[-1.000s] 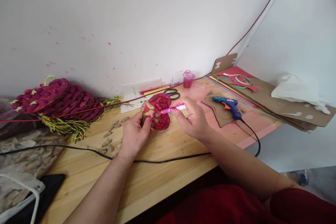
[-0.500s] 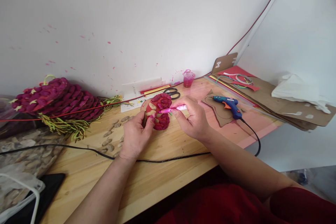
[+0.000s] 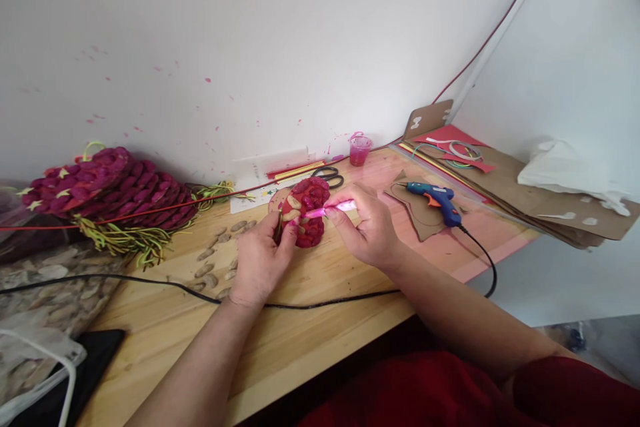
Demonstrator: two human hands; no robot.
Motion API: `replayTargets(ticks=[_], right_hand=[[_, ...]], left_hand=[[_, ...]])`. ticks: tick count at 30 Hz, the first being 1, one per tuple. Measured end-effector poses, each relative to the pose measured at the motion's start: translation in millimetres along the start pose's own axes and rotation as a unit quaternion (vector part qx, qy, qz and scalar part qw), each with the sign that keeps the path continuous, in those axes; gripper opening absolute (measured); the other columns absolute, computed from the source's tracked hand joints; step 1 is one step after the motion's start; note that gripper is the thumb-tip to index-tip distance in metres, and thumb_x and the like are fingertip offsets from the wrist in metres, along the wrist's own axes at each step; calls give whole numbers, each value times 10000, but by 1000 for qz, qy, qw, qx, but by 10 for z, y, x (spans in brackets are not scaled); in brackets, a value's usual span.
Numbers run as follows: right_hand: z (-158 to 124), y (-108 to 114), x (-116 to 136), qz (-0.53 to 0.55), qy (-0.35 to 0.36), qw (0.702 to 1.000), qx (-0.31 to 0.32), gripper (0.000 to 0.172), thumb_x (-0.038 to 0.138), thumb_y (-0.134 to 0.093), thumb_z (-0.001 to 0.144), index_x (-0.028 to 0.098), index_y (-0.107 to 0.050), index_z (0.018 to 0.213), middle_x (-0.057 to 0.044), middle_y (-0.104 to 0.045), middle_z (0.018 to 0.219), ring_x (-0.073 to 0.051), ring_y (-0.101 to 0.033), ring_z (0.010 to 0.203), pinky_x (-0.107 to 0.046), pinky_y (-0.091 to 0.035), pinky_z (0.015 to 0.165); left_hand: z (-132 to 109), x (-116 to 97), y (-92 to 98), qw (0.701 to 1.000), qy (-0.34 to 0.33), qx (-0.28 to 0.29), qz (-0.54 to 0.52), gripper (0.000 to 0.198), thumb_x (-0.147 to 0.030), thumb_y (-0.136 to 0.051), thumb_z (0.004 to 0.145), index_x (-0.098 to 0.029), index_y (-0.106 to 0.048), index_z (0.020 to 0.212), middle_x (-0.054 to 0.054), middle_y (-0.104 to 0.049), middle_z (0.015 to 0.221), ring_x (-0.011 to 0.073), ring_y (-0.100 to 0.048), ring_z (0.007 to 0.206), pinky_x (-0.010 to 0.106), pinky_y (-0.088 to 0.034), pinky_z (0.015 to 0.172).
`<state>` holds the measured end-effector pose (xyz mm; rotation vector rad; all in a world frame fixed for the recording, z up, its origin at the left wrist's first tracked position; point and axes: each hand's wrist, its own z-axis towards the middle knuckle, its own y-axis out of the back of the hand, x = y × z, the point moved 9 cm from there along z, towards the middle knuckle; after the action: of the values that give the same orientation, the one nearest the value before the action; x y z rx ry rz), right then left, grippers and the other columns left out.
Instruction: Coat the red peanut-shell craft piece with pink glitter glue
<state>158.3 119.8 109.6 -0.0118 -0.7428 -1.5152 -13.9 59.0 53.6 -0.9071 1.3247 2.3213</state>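
**Head view: lumpy red disc held over the desk**

The round disc [image 3: 306,212] is crusted with shell-like pieces. Most are painted glossy crimson and a few are bare tan. The left hand [image 3: 257,260] holds it tilted just above the wooden desk [image 3: 300,337], fingers [image 3: 287,227] clenched on its left edge. The right hand [image 3: 369,228] pinches a slim pink brush [image 3: 334,207], its tip touching the disc's face.

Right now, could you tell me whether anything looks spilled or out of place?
Pink specks spatter the white wall behind the table, and loose pale shells lie scattered beside the left hand holding the red shell piece; the right hand holds a pink tool.
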Motion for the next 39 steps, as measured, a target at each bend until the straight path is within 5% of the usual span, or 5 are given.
replayTargets(ticks=[39], right_hand=[[-7, 15, -29, -6, 5, 1000, -1, 68, 231, -593, 971, 232, -639, 921, -27, -723, 867, -210, -654, 855, -394, -453, 803]], left_hand=[[-20, 55, -18, 999, 22, 5, -26, 321, -480, -512, 930, -225, -598, 755, -5, -605, 574, 175, -528, 531, 283, -384, 572]])
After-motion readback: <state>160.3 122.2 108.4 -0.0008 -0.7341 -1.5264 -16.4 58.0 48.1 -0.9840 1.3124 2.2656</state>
